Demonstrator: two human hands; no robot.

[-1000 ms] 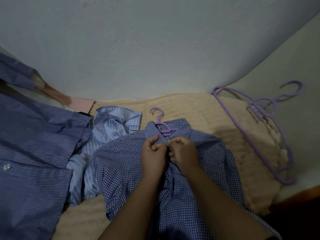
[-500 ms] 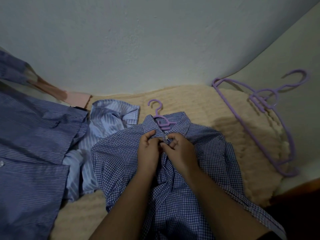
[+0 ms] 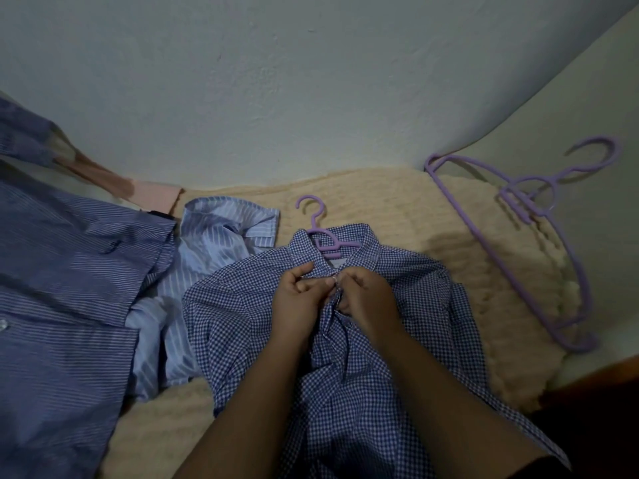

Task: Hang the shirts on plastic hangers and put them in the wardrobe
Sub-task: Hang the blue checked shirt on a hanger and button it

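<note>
A blue checked shirt (image 3: 249,319) lies front-up on a cream blanket (image 3: 397,209). A purple plastic hanger (image 3: 320,233) sits inside its collar, hook pointing away from me. My left hand (image 3: 297,299) and my right hand (image 3: 366,299) meet just below the collar, each pinching one edge of the shirt's front opening near the top button. Their fingertips touch over the placket. The rest of the hanger is hidden under the cloth.
Spare purple hangers (image 3: 539,202) lie stacked at the blanket's right edge. A light blue striped shirt (image 3: 214,243) is crumpled left of the checked one. A darker striped shirt (image 3: 62,271) covers the far left. A pale wall (image 3: 311,81) rises just behind.
My hands stay on the shirt's front, fingers shifting slightly at the top button. The view has tilted a little; the shirt and hangers have not moved.
</note>
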